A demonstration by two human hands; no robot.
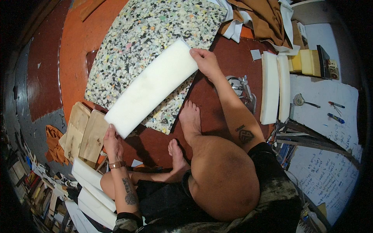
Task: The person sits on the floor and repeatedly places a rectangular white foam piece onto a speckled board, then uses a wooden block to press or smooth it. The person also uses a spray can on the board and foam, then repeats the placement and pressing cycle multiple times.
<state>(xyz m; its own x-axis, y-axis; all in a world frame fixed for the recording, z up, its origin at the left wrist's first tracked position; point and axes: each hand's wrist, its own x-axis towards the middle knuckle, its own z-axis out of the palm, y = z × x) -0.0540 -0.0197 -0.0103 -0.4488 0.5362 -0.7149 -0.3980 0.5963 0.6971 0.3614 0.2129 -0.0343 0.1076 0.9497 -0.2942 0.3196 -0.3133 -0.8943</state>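
A long white foam strip (153, 87) slants across the middle of the view, held up between my two hands. My left hand (112, 140) grips its near lower-left end, the thumb on top. At the far upper-right end, my right hand (205, 63) pinches the strip with thumb and fingers. Beneath the strip lies a large sheet of speckled, multicoloured foam (132, 35). How the fingers sit under the strip is hidden.
Wooden boards (82, 134) and more white foam pieces (93, 174) lie left of my legs. To the right are a metal clamp-like tool (246, 93), upright white foam-covered strips (269, 89), a tape measure (299, 99) and pens (336, 117). Brown fabric (264, 15) is heaped at the back right.
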